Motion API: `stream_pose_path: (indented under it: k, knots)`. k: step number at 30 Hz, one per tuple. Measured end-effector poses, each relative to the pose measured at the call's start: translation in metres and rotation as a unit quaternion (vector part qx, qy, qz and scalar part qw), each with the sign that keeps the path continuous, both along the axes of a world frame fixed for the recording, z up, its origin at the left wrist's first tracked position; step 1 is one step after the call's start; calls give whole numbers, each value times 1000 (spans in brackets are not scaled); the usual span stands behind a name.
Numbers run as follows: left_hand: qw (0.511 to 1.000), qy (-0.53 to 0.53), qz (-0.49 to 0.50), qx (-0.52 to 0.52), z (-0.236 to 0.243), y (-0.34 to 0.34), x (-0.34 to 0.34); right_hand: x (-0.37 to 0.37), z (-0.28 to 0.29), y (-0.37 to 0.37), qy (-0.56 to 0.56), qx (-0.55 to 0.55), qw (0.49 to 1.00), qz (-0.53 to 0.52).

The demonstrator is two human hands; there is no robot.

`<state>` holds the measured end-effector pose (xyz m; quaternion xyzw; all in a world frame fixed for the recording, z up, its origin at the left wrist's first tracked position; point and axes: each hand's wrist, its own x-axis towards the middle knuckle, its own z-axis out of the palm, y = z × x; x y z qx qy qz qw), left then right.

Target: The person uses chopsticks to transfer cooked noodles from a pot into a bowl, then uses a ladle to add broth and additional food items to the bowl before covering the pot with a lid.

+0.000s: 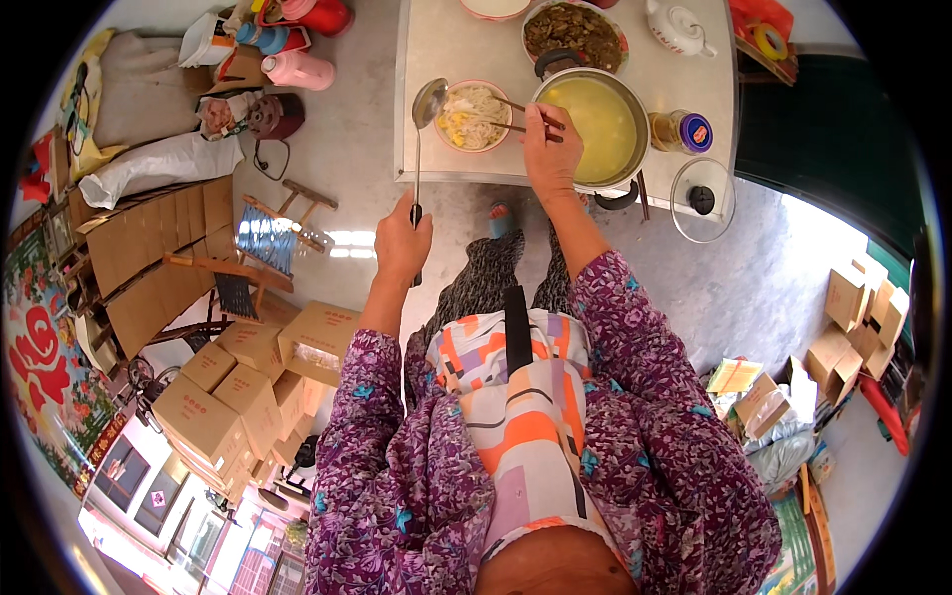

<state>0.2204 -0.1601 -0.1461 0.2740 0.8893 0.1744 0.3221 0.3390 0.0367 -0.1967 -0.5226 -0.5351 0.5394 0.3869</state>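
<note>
My left hand [404,241] grips the dark handle of a long metal ladle [429,103], whose head is raised at the left of a bowl of pale noodles with yellow bits [470,116]. My right hand [551,149] holds a pair of wooden chopsticks [516,126], their tips over that bowl. Right beside this hand sits a steel pot [595,134] of yellow broth with black handles. A lid jar [680,131] stands to its right, and a glass lid [702,201] rests at the table's front right.
The pale table [426,50] also bears a dark cooked dish [573,35] and white teapot [675,30]. A folding chair [264,238] and stacked cartons [244,395] stand at the left, thermoses [297,71] at upper left, more boxes [853,307] at the right.
</note>
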Motion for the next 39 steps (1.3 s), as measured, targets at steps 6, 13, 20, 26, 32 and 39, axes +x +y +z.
stream_pose_path:
  k: [6,13,20,26,32,39]
  knots:
    - [999,-41,20,7,-9,-1,4,2,-18,6,-40,7,999,18]
    - [997,-63,27,21,-8,6,5,-7,2,12,170,-148,974,-34]
    - [1000,2,-3,18,-14,7,0,-30,-20,1,155,-144,977,-26]
    - [985,-144,88,39,14,16,2,-12,-39,4,68,-11,997,34]
    - [965,-199,126,110,16,17,10,49,42,20,120,-89,988,32]
    - [952,-250,122,127,29,26,17,145,45,60,-24,-27,987,-155]
